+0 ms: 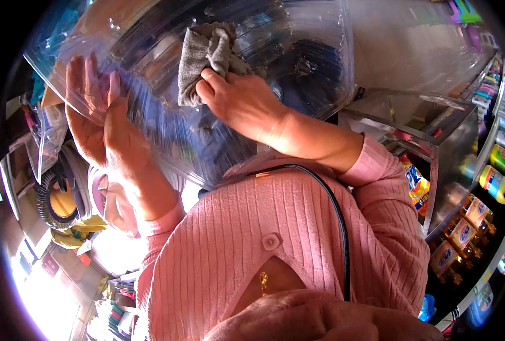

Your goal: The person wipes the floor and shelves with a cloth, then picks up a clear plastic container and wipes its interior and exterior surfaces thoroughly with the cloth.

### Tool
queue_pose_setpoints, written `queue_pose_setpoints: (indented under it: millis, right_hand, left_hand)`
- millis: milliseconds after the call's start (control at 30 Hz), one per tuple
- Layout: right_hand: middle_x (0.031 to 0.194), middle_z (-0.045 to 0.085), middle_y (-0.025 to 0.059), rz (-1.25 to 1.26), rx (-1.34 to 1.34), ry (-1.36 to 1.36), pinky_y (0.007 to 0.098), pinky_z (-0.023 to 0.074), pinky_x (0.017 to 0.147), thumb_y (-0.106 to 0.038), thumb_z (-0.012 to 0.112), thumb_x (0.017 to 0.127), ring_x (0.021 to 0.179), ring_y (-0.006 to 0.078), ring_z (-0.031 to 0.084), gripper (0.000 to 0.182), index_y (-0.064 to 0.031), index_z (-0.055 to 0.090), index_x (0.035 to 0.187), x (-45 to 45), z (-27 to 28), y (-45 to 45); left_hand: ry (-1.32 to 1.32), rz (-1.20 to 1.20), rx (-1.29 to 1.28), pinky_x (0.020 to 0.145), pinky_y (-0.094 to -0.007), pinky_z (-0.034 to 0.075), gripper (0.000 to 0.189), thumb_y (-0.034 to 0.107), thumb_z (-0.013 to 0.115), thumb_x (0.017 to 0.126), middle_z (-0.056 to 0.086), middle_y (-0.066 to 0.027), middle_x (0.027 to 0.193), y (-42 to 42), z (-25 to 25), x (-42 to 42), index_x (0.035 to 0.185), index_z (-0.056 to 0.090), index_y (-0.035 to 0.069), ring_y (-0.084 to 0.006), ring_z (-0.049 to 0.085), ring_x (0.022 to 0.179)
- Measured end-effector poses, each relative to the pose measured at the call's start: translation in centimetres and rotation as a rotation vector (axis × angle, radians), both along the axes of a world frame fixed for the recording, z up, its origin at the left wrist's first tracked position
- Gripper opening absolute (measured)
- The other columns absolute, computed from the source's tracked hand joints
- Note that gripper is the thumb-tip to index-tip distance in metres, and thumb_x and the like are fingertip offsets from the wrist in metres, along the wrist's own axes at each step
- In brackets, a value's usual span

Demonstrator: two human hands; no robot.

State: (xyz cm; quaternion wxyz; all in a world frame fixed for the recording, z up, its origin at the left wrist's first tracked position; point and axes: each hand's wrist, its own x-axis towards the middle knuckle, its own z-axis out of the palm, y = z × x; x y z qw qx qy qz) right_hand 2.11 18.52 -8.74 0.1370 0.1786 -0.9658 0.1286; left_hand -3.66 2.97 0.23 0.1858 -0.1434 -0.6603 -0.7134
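A large clear plastic container or lid with a rounded corner spans the space in front of my chest. Wet-looking streaks and light reflections run across its surface. My right hand presses a bunched grey cloth against the plastic, near its middle. At the left, my left hand holds the plastic's rim, which crosses the palm. Its fingers are stretched out and show through the clear material, while the thumb appears to lie in front.
On the right stands a metal-framed glass case with a colourful packet beside it. Shelves there hold amber bottles and a yellow bottle. A coiled grey hose hangs at the left. A black cable crosses my shirt.
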Motion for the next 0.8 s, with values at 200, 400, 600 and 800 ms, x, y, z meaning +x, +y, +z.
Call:
queue_pose_setpoints:
  millis: [200, 400, 600, 800]
  right_hand:
    - [0.102, 0.061, 0.0124, -0.379, 0.063, -0.296, 0.0438, 0.0548, 0.06, -0.007, 0.048, 0.088, 0.075, 0.0321, 0.067, 0.022, -0.0081, 0.048, 0.11, -2.1, 1.1, 8.1]
    - [0.094, 0.06, 0.0178, -0.46, 0.146, -0.187, 0.0438, 0.0545, 0.056, -0.008, 0.05, 0.086, 0.069, 0.0372, 0.065, 0.017, -0.0024, 0.047, 0.102, -1.6, -0.1, 7.5]
    - [0.098, 0.059, 0.0111, -0.06, -0.135, -0.151, 0.0405, 0.0543, 0.06, -0.015, 0.06, 0.084, 0.074, 0.0329, 0.065, 0.018, -0.0092, 0.052, 0.098, -1.4, 1.9, 2.8]
    - [0.094, 0.055, 0.0058, 0.152, -0.199, 0.108, 0.0375, 0.0535, 0.062, -0.011, 0.062, 0.078, 0.079, 0.0258, 0.064, 0.023, -0.0131, 0.058, 0.101, -4.6, 3.1, -2.8]
  left_hand:
    - [0.011, -0.013, 0.015, 0.097, -0.041, 0.048, 0.06, -0.015, 0.049, 0.075, 0.042, -0.0222, 0.14, -0.4, -0.3, -0.1, 0.134, 0.04, -0.008, -0.0362, 0.043, 0.129]
    - [-0.003, -0.036, 0.104, 0.095, -0.034, 0.048, 0.058, -0.02, 0.049, 0.076, 0.044, -0.0198, 0.139, 0.2, -0.4, 0.2, 0.132, 0.044, -0.005, -0.0334, 0.045, 0.128]
    - [0.055, -0.085, 0.02, 0.096, -0.0431, 0.049, 0.058, -0.019, 0.045, 0.078, 0.039, -0.0225, 0.141, -0.6, -0.6, -0.2, 0.134, 0.04, -0.005, -0.0378, 0.039, 0.131]
    - [0.17, -0.15, 0.23, 0.101, -0.0353, 0.046, 0.075, -0.004, 0.063, 0.077, 0.028, -0.0298, 0.144, -0.6, -1.6, -0.4, 0.139, 0.022, -0.014, -0.0366, 0.031, 0.136]
